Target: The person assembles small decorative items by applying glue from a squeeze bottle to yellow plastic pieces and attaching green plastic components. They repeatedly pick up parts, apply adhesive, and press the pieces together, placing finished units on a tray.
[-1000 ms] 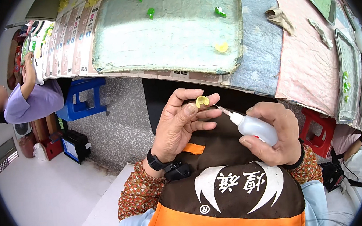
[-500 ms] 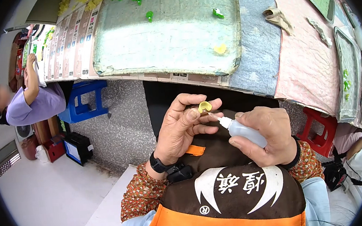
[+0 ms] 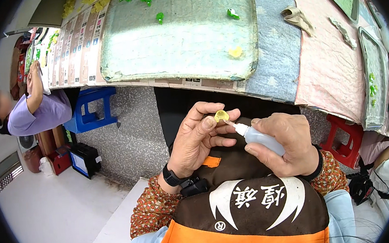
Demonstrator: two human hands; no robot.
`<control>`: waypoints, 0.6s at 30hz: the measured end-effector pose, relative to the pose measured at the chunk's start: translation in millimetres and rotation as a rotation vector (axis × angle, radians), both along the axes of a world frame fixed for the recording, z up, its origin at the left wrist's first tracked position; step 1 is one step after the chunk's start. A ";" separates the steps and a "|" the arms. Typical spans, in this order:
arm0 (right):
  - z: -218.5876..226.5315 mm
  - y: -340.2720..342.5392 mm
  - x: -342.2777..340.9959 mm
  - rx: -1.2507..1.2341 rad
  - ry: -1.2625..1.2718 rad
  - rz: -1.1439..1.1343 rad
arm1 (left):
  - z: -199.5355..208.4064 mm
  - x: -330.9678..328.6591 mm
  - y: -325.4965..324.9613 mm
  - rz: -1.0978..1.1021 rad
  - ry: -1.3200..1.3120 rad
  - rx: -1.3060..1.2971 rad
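Observation:
Between the thumb and fingers of my left hand (image 3: 200,137) is a small yellow translucent curved piece (image 3: 221,115), held above my lap. My right hand (image 3: 287,144) grips a soft, pale squeeze bottle (image 3: 263,140) with a white nozzle. The bottle lies tilted, its thin tip pointing left and reaching the lower edge of the yellow piece. Whether tip and piece touch, and whether any liquid comes out, is too small to tell.
Beyond my hands, a tray (image 3: 181,72) on the table carries several green pieces (image 3: 160,18) and one yellow piece (image 3: 235,52). A cloth glove (image 3: 298,18) lies to the right. A blue stool (image 3: 90,109) and a red stool (image 3: 343,139) stand below. Another person (image 3: 38,108) sits at left.
The yellow piece has turned slightly in my left fingers, showing more of its hollow. My right hand and bottle have shifted barely left, bringing the tip by the piece's edge.

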State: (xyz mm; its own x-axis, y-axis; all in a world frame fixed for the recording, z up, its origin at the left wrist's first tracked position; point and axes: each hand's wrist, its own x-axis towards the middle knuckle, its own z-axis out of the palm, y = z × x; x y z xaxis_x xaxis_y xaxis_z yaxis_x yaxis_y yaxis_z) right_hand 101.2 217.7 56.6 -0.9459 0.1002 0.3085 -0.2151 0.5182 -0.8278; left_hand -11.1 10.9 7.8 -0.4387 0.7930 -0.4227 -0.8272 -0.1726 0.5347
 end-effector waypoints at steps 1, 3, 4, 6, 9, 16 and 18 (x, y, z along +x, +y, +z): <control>1.7 0.6 0.7 0.008 -0.010 0.004 | -0.1 0.2 0.1 0.002 -0.004 0.001; 1.9 0.8 1.1 0.017 -0.009 0.011 | -0.1 0.6 0.5 0.005 -0.012 0.003; 0.6 0.5 0.7 0.017 0.003 0.013 | -0.4 0.7 0.5 0.004 -0.017 0.001; 0.1 0.3 0.0 0.023 0.009 0.013 | -1.1 1.1 0.0 0.001 -0.026 -0.003; 0.4 0.4 -0.3 0.033 -0.004 0.004 | 1.1 2.0 0.6 0.004 -0.021 -0.020; -1.8 0.3 0.7 -0.001 0.012 -0.026 | 0.3 2.2 0.3 0.007 -0.016 -0.031; -0.9 1.3 1.6 0.008 0.006 -0.028 | 0.7 2.1 -0.2 0.014 -0.011 -0.034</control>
State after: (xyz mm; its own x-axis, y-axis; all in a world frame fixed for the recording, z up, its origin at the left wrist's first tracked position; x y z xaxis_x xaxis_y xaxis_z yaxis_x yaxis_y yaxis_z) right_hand 102.8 219.0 55.7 -0.9409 0.1238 0.3152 -0.2058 0.5303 -0.8224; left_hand -9.1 10.7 8.5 -0.4447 0.7717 -0.4546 -0.8308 -0.1658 0.5313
